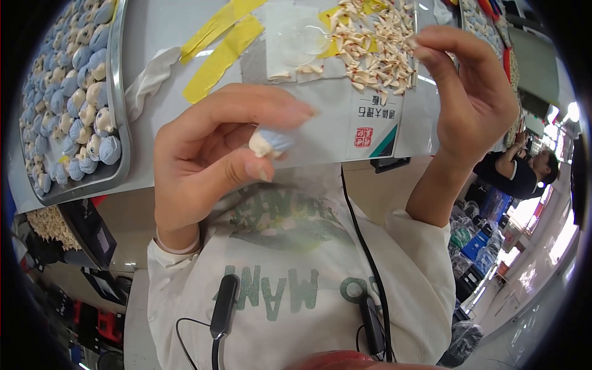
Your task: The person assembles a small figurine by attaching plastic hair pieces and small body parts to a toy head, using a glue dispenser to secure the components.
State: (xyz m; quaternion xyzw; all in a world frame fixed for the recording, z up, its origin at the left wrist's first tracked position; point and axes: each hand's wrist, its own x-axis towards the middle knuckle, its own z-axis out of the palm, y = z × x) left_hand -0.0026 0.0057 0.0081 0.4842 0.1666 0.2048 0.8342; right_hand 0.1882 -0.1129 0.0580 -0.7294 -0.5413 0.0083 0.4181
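Between the thumb and fingers of my left hand [194, 148] is a small doll head [269, 142], cream on one side and light blue on the other. It is held above the table's near edge, in front of my chest. My right hand [475, 98] is raised at the right edge of a pile of small cream pointed pieces [385, 52] with reddish tips. Its thumb and index finger are pinched together; whatever lies between them is too small to make out. Left of the pile, a clear round patch [305, 40] shines on a white sheet.
A metal tray [118, 123] at the left holds many similar blue and cream heads. Yellow tape strips [225, 58] and a crumpled white tissue [151, 80] lie on the table [308, 117]. Another person [524, 166] is at the far right, near bagged goods [475, 240].
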